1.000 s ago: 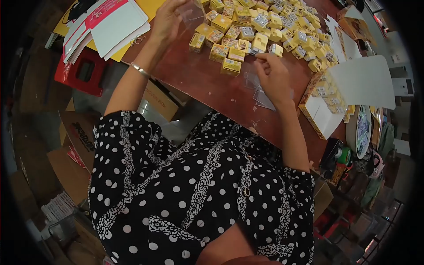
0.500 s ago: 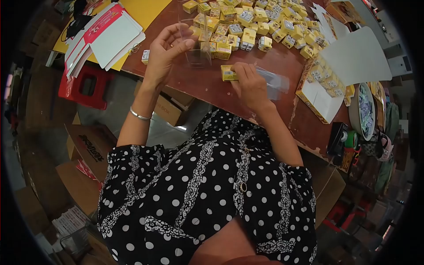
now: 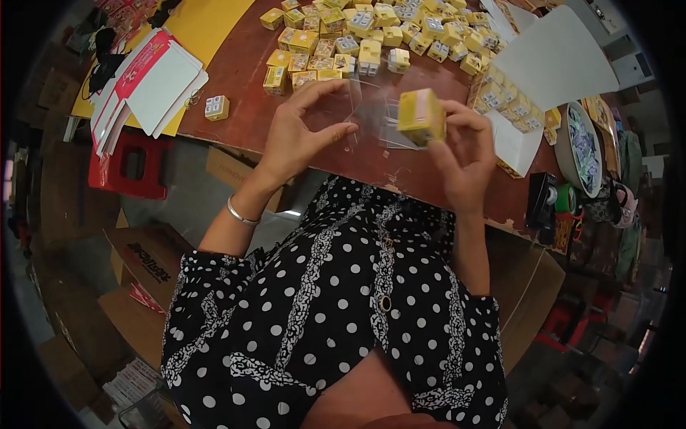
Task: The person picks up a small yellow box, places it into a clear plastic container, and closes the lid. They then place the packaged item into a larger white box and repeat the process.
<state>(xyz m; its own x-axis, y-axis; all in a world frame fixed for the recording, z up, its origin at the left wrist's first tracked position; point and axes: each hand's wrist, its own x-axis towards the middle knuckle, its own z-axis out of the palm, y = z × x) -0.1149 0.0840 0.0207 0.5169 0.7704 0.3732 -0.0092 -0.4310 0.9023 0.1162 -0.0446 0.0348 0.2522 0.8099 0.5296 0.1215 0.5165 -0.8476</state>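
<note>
My left hand (image 3: 299, 136) grips a clear plastic box (image 3: 363, 107) between thumb and fingers, above the table's front edge. The box is see-through, so its far edges are hard to trace. Held in my right hand (image 3: 468, 154) is a small yellow box (image 3: 418, 118), slightly blurred, with a pale pinkish side facing up. The two are close together, the yellow box just right of the clear one. Flat clear plastic (image 3: 400, 136) lies on the table behind and below them.
Many small yellow boxes (image 3: 368, 56) are heaped at the back of the table (image 3: 239, 79). One yellow-and-white cube (image 3: 216, 107) sits at the left. To the right are an open carton (image 3: 511, 143) with yellow boxes and a bowl (image 3: 580, 150). A red stool (image 3: 128, 168) stands left.
My right hand has lifted the yellow box off the table and turned it, moving right. My left hand has brought the clear plastic box lower and to the right, nearer to it.
</note>
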